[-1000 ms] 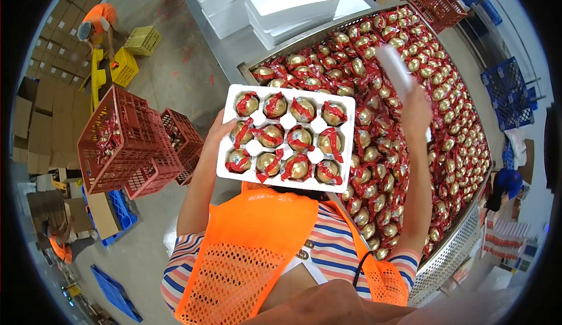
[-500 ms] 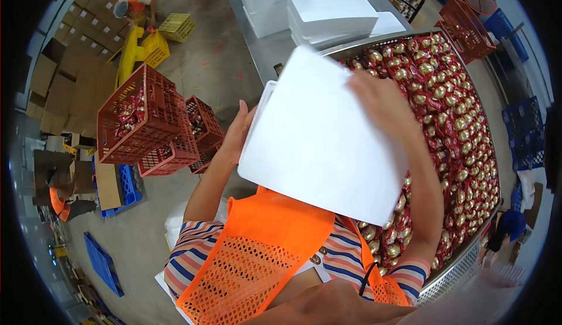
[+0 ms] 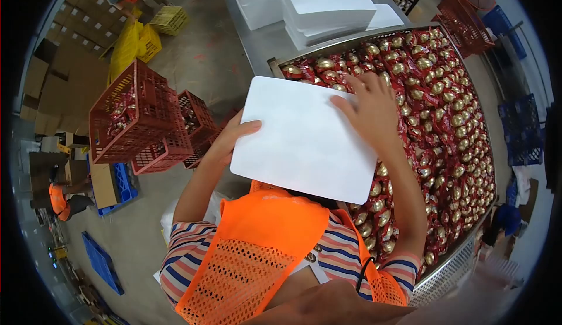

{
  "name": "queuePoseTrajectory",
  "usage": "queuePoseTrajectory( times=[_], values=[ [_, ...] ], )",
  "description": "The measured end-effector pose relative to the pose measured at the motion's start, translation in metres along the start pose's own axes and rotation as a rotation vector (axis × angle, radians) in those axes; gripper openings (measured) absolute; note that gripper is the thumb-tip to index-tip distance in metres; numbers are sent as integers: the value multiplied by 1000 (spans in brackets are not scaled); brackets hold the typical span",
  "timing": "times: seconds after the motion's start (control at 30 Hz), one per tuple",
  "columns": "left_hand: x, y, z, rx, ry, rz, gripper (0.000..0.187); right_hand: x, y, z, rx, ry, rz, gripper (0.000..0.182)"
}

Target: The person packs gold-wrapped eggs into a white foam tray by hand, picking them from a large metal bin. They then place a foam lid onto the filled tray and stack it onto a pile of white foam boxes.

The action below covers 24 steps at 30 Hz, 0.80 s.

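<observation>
The left hand [image 3: 231, 139] grips the left edge of a white lid [image 3: 298, 137], thumb on top. The right hand [image 3: 370, 109] lies open and flat on the lid's right side. The lid sits level at chest height, beside a bin [image 3: 451, 266] of gold balls [image 3: 445, 126].

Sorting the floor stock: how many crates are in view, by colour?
Red crates: 4
Yellow crates: 2
Blue crates: 4
Total: 10, counting the flat blue ones on the floor; stacked ones are hard to separate.
</observation>
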<state>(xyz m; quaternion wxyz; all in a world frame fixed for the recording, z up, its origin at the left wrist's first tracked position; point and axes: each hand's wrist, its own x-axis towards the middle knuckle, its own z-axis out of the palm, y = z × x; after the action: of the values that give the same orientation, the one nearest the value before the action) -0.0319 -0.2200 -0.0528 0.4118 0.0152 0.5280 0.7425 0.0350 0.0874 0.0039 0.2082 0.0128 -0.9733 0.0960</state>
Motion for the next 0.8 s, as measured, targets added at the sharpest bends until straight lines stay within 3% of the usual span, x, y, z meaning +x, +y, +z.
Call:
queuePoseTrajectory(
  times=[0.1, 0.2, 0.3, 0.47, 0.57, 0.6, 0.7, 0.8],
  values=[
    [3, -7, -8, -39, 4, -33, 76, -45, 35, -18, 311, -106, 347, 67],
    [6, -6, -14, -55, 3, -146, 76, -80, 56, -10, 959, -444, 730, 73],
    [6, 2, -13, -62, -45, -207, 76, -84, 37, -12, 1215, -466, 1029, 71],
    [9, 20, 1, -16, -49, -102, 82, -65, 36, -24, 1242, -422, 986, 73],
    [8, 66, 16, 196, -40, 168, 89, -47, 49, -48, 1391, -232, 748, 83],
    [14, 80, 4, 324, -50, 218, 98, -34, 52, -59, 1437, -141, 653, 97],
    [34, 127, -3, 815, -138, 709, 104, 4, 57, -94, 1318, -56, 310, 110],
    [75, 169, 10, 1057, -169, 1271, 100, 47, 59, -108, 1153, -64, 370, 103]
  ],
)
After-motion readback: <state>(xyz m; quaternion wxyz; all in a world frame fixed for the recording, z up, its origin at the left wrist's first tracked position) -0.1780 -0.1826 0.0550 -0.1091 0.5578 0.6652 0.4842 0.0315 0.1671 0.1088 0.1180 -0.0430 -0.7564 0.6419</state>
